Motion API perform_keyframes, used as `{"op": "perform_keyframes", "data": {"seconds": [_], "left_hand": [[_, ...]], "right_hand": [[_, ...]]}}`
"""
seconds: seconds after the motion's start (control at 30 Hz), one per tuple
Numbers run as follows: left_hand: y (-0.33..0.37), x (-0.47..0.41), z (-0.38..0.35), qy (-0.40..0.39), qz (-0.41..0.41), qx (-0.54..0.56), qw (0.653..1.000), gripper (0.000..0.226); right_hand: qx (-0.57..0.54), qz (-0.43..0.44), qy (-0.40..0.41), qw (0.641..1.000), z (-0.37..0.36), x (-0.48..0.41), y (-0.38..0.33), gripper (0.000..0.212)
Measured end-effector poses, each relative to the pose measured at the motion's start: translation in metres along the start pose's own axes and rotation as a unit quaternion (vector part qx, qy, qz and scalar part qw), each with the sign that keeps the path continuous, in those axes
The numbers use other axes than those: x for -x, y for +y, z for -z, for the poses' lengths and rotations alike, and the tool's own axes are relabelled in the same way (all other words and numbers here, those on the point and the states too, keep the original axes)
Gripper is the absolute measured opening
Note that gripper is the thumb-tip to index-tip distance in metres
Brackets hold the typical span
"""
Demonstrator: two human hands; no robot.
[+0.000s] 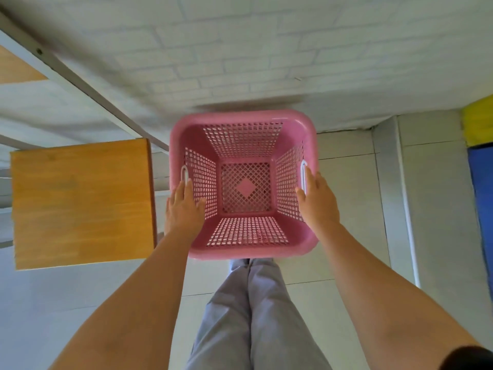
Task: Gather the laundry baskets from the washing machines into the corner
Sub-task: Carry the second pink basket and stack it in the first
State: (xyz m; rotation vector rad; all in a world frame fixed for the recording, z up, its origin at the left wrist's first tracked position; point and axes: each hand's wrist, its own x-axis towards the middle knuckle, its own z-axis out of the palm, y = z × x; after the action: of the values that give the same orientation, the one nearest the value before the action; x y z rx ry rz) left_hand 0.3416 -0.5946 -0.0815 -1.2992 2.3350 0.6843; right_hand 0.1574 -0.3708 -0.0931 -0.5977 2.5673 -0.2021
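An empty pink laundry basket (241,117) with perforated walls and white side handles sits upright in front of me, close to the white brick wall. My left hand (182,206) lies on its left rim, thumb inside the basket, just below the left handle. On the right rim rests my right hand (318,201), thumb inside, beside the right handle. Both hands hold the rim. I cannot tell whether the basket rests on the floor or hangs just above it.
A wooden stool or small table top (80,204) stands left of the basket. A white metal frame (88,84) slants along the left. A grey wall edge with a white pipe (408,209) and a blue and yellow object (480,166) are at the right. My legs stand below.
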Motion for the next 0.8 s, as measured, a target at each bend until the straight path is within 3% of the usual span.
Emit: {"op": "perform_keyframes", "data": {"seconds": [0.2, 0.43, 0.8], "left_hand": [[0.027, 0.035, 0.020, 0.012, -0.059, -0.036, 0.998, 0.058], [0.045, 0.080, 0.045, 0.021, -0.189, -0.106, 0.976, 0.056], [0.078, 0.155, 0.049, 0.008, -0.406, -0.221, 0.887, 0.053]], "right_hand": [[0.013, 0.004, -0.002, 1.000, 0.029, 0.045, 0.002, 0.056], [0.007, -0.021, 0.042, 0.999, 0.065, 0.116, 0.003, 0.052], [-0.096, -0.176, 0.108, 0.974, 0.064, 0.273, 0.038, 0.054]]}}
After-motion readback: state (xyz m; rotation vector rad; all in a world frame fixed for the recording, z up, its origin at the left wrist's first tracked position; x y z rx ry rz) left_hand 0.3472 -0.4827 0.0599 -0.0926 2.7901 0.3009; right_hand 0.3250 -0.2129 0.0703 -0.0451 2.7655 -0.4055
